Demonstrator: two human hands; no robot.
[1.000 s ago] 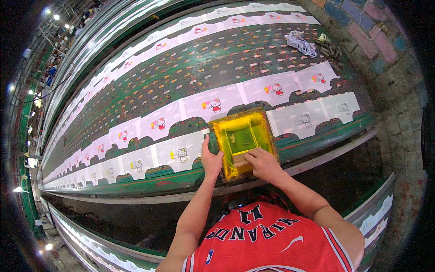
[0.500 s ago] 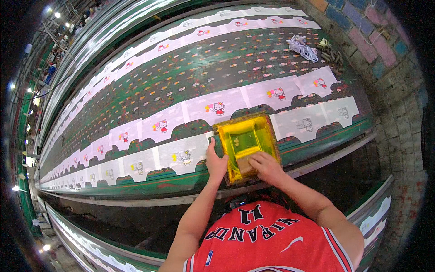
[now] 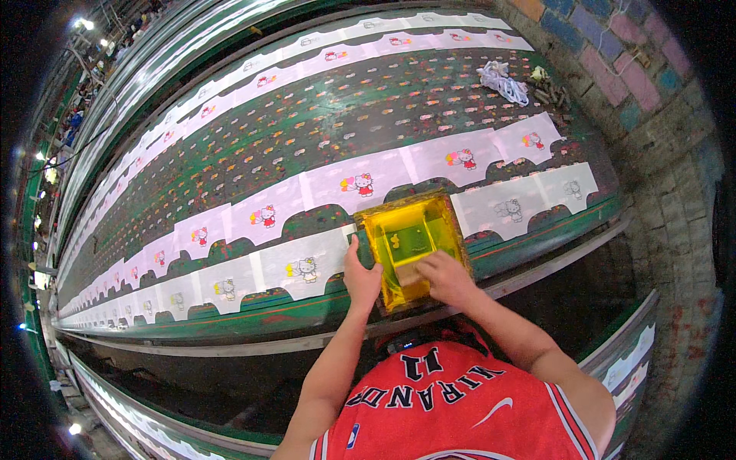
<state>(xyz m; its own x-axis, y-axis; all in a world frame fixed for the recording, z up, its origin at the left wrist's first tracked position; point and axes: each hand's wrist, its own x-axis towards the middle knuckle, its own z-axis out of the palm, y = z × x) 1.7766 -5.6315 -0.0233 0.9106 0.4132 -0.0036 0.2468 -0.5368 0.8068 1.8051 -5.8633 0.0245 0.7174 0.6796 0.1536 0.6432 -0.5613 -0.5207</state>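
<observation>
A yellow screen-printing frame [image 3: 435, 222] lies over the near row of white cut pieces at the table's front edge. Inside it, my right hand [image 3: 448, 280] is closed on the top of a tan squeegee [image 3: 412, 271], which stands in the near half of the yellow mesh. My left hand [image 3: 361, 277] grips the frame's left side, thumb pointing up along it and fingers mostly hidden. To the left lies a white piece [image 3: 264, 264] printed with a cat figure and yellow balloons. On the right, another white piece [image 3: 491, 195] carries only a grey outline figure.
A second row of pink-white pieces [image 3: 322, 180] with red-coloured figures runs behind. The dark green table [image 3: 307, 149] bears rows of small print marks. A bundle of white strips [image 3: 502, 83] sits at the far right. A rail [image 3: 529, 277] borders the near edge.
My right hand and the squeegee have shifted slightly away from me inside the frame. My left hand stays at the frame's side, and the whole view has drifted a little.
</observation>
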